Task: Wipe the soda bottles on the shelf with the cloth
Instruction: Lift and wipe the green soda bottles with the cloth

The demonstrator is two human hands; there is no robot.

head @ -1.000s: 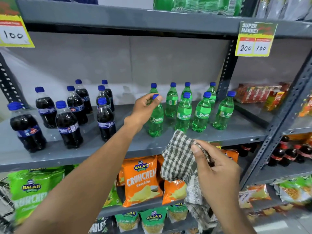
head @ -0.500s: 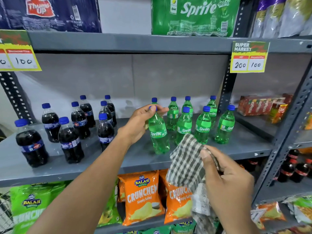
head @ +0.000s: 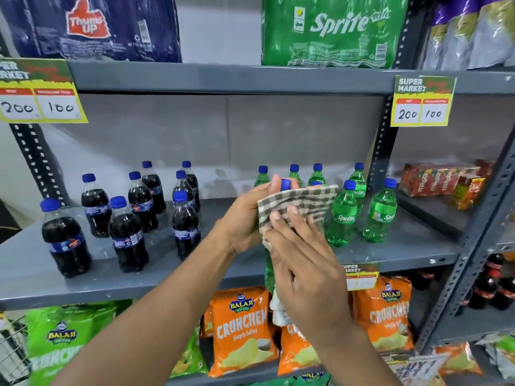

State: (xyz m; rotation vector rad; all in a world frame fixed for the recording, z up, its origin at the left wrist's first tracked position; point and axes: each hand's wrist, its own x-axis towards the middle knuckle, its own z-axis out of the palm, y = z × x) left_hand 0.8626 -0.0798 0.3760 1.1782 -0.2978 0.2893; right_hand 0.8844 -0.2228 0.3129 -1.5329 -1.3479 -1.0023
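Observation:
My left hand [head: 248, 215] grips a green Sprite bottle [head: 284, 184] by the neck, lifted off the grey shelf [head: 217, 271] and held in front of it. Only its blue cap and a green strip below my hands show. My right hand [head: 303, 257] presses a checked cloth [head: 303, 200] around the bottle's body. Several more green Sprite bottles [head: 344, 215] stand on the shelf behind and to the right. Several dark cola bottles [head: 185, 224] with blue caps stand on the left half.
Shrink-wrapped Thums Up [head: 92, 26] and Sprite packs [head: 334, 29] sit on the shelf above. Yellow price tags [head: 422, 103] hang from its edge. Orange chip bags [head: 242, 330] fill the shelf below. Red juice cartons [head: 443, 179] lie in the right bay past the upright post [head: 381, 151].
The Sprite bottle has come off the shelf toward me in my left hand. My right hand has brought the cloth up and wrapped it over the bottle. The view has tilted upward.

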